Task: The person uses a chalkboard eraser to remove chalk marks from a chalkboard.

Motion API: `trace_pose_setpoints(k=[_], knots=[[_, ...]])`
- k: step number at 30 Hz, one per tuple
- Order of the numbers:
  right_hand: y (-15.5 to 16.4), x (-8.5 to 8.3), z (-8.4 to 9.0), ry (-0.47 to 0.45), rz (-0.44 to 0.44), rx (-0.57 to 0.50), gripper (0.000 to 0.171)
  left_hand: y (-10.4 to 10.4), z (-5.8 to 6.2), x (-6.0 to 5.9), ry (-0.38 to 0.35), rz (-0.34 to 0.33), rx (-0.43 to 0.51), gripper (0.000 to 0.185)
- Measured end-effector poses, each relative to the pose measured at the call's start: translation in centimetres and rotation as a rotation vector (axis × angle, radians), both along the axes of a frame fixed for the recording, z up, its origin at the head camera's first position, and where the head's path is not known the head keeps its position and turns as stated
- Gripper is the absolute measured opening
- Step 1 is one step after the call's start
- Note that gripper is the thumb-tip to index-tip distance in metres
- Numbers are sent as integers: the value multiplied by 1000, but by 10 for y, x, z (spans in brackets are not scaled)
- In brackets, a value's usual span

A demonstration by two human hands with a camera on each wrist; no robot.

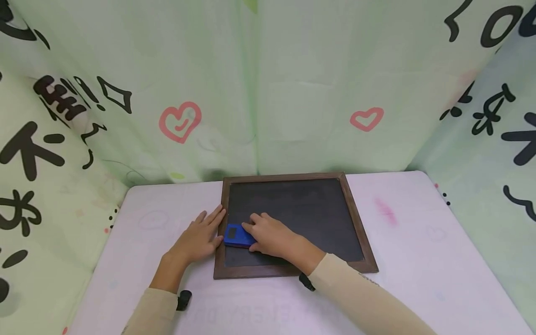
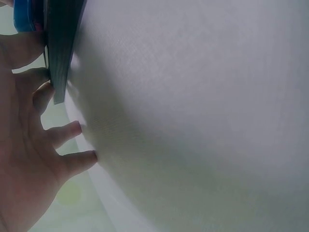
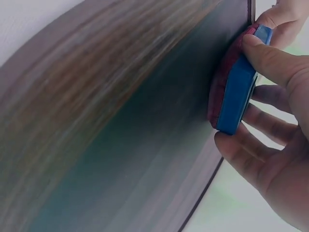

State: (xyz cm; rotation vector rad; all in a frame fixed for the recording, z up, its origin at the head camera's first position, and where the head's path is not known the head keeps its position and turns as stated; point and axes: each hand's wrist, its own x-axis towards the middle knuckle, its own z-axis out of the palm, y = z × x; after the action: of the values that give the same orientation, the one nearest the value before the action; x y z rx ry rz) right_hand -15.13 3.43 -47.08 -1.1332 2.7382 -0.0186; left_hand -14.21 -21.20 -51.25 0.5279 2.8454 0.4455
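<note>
Right hand (image 1: 272, 236) gripping blue eraser (image 1: 237, 235) on wood-framed chalkboard (image 1: 301, 209), left hand (image 1: 199, 237) flat, fingers relaxed, on bench (image 1: 418, 242) against frame

White table (image 1: 418, 260) smudged with a pink mark (image 1: 386, 211), enclosed on three sides by pale green curtains (image 1: 293, 83), curtains printed with red hearts (image 1: 180, 121) and black characters (image 1: 29, 149)

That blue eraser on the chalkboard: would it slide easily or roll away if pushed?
The blue plastic eraser with its red felt pad looks flat and blocky, so rolling seems unlikely. Its pad lies on the dark wood-framed chalkboard, probably dragging slightly. The right hand spans it easily; likely light.
</note>
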Motion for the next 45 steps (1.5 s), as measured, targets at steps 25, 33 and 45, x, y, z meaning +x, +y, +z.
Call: trace_pose_setpoints(k=[25, 33, 45], knots=[[55, 3, -3, -47, -89, -95, 66, -1, 2, 1, 30, -11, 1, 71], [116, 2, -9, -48, -195, -131, 68, 0, -3, 1, 16, -7, 9, 71], [192, -1, -7, 39, -313, -171, 67, -1, -4, 1, 29, -14, 6, 71]])
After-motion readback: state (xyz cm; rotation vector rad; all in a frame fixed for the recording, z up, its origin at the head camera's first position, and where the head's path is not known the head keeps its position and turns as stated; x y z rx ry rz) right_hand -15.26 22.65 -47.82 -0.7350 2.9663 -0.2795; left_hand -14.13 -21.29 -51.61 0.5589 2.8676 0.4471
